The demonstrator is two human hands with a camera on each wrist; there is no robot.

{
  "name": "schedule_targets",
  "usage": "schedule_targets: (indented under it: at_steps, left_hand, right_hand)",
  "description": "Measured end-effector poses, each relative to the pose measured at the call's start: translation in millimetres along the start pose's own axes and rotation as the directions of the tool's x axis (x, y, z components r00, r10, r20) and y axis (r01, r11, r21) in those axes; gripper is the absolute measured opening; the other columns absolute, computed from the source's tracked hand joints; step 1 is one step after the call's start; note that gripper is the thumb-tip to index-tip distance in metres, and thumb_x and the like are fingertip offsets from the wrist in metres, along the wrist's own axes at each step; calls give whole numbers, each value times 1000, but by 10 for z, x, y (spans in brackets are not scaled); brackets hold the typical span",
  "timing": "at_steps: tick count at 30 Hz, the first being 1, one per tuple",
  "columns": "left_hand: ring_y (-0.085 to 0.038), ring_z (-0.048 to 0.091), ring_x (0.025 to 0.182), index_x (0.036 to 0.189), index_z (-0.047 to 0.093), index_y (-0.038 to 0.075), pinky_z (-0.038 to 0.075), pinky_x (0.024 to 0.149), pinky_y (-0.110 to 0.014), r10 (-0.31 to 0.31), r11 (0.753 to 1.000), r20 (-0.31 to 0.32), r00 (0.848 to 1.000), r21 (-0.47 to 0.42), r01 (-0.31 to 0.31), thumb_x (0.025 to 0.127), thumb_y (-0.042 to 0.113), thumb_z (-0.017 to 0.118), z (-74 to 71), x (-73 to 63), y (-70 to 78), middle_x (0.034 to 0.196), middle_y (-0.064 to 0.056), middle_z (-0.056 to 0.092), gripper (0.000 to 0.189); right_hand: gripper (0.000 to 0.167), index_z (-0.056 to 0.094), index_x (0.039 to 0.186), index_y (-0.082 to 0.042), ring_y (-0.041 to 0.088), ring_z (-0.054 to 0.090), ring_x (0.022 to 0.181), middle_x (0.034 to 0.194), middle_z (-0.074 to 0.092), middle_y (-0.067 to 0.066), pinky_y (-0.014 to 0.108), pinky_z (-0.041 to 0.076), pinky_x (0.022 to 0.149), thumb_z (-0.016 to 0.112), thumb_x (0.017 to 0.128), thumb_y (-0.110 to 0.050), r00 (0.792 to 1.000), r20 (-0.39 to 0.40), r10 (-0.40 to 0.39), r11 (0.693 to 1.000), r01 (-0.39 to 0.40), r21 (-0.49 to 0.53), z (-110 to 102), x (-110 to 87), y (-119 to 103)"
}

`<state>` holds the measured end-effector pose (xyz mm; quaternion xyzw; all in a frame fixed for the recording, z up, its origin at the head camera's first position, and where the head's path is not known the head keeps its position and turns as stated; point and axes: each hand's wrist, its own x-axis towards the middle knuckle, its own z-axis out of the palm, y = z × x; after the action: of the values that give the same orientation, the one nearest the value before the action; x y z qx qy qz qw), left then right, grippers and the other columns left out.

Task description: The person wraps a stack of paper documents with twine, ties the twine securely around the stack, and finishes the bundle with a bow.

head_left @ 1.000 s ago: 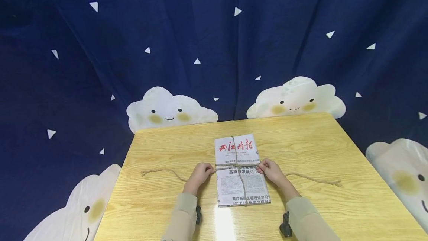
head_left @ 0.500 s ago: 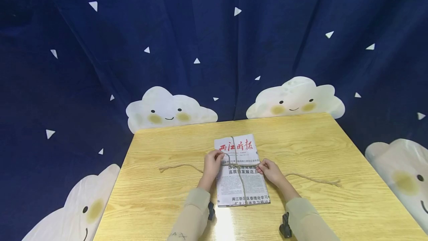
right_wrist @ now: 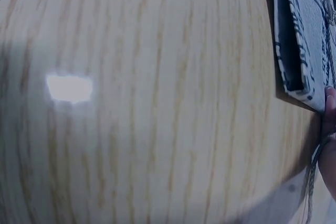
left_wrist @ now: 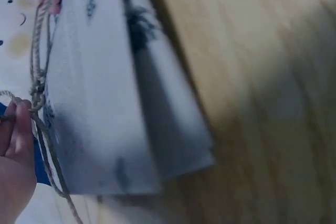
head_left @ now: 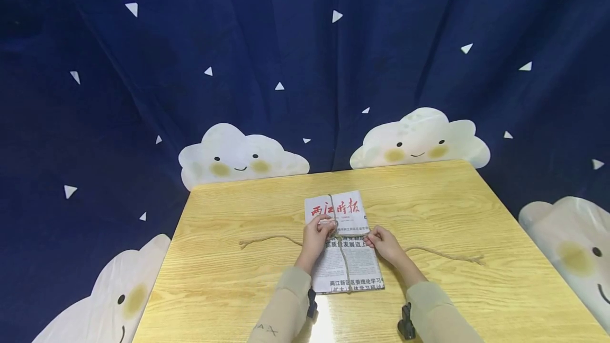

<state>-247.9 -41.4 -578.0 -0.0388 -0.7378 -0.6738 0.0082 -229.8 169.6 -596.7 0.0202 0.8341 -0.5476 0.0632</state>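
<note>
A folded newspaper stack lies on the wooden table, bound crosswise with brown twine. Over its left half, my left hand pinches a strand of the twine close to the crossing. The knotted part shows beside those fingertips in the left wrist view. At the stack's right edge my right hand pinches the twine between thumb and finger. In the right wrist view only part of the right hand shows, at the frame's edge. Loose twine ends trail out on both sides.
The wooden table reaches back to a dark blue curtain with cloud prints. Dark wrist devices, such as the one under the right sleeve, sit close above the tabletop.
My left hand has moved right and slightly up, from the stack's left edge to near the crossing, bringing its strand along. The left loose end slid right. The right hand stays put.
</note>
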Motion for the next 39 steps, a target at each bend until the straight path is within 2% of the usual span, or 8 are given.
schedule_targets:
  at_steps: [6, 11, 19, 23, 28, 32, 35, 39]
  left_hand:
    - [-16, 65, 77, 92, 68, -5, 53, 66, -22, 31, 989, 20, 999, 141, -33, 78, 4, 68, -39, -40, -78, 89, -14, 68, 16]
    - [-16, 63, 79, 87, 72, 2, 51, 70, -21, 96, 960, 17, 995, 262, -97, 78, 8, 69, -70, -71, -98, 86, -8, 68, 11]
    - [-16, 63, 81, 89, 71, 2, 51, 72, -21, 132, 933, 26, 991, 335, -133, 77, 2, 68, -62, -116, -88, 86, -6, 68, 12]
    - [-17, 64, 83, 87, 71, 2, 51, 75, -22, 133, 946, 12, 991, 296, -131, 77, 2, 68, -37, -114, -87, 87, -7, 69, 11]
    - [-25, 64, 83, 91, 68, -5, 51, 72, -21, 20, 989, -12, 1000, 144, -19, 77, -1, 68, -40, -168, 12, 90, -16, 68, 14]
    - [-29, 64, 77, 90, 64, -13, 52, 65, -22, -28, 999, -33, 999, 25, 29, 76, -6, 66, -69, -218, 79, 88, -24, 66, 16]
    - [-19, 65, 73, 90, 65, -12, 53, 64, -22, -69, 998, -40, 997, -1, 69, 75, -5, 68, -55, -151, -97, 84, -19, 67, 16]
    - [-14, 64, 74, 91, 67, -8, 53, 66, -21, -136, 991, -51, 989, -5, 136, 75, 0, 71, -35, -94, -246, 85, -15, 68, 18]
  right_hand:
    - [11, 53, 84, 4, 14, 58, 74, 84, 63, 12, 19, 48, 65, 47, 92, -1, 1000, -4, -7, 1000, 7, 6, 5, 5, 11]
    - [11, 53, 83, 3, 13, 58, 74, 82, 63, 11, 19, 47, 65, 48, 92, -2, 1000, -2, -13, 1000, 13, 3, 5, 2, 23]
    - [11, 53, 83, 2, 14, 58, 76, 82, 63, 9, 20, 47, 67, 48, 92, -3, 1000, -2, -22, 1000, 22, -12, 4, -2, 19]
    - [10, 54, 83, 0, 14, 59, 76, 81, 64, 6, 22, 47, 69, 50, 92, -4, 999, -8, -32, 998, 32, -47, 3, 0, 16]
    - [8, 55, 84, -2, 14, 59, 76, 81, 64, 5, 25, 48, 72, 51, 91, -3, 997, -2, -74, 994, 74, -86, 14, 6, 12]
    - [6, 56, 84, -4, 15, 57, 78, 83, 62, 4, 29, 48, 73, 54, 89, -5, 996, 16, -85, 985, 86, -149, -1, 1, -20]
    - [6, 58, 82, -5, 17, 56, 78, 82, 61, 3, 35, 47, 74, 58, 87, -7, 991, 24, -133, 951, 135, -279, -36, -35, -88]
    - [9, 63, 76, -8, 23, 54, 80, 82, 60, 3, 42, 44, 75, 67, 81, -13, 968, 15, -252, 813, 220, -540, -99, -93, -192]
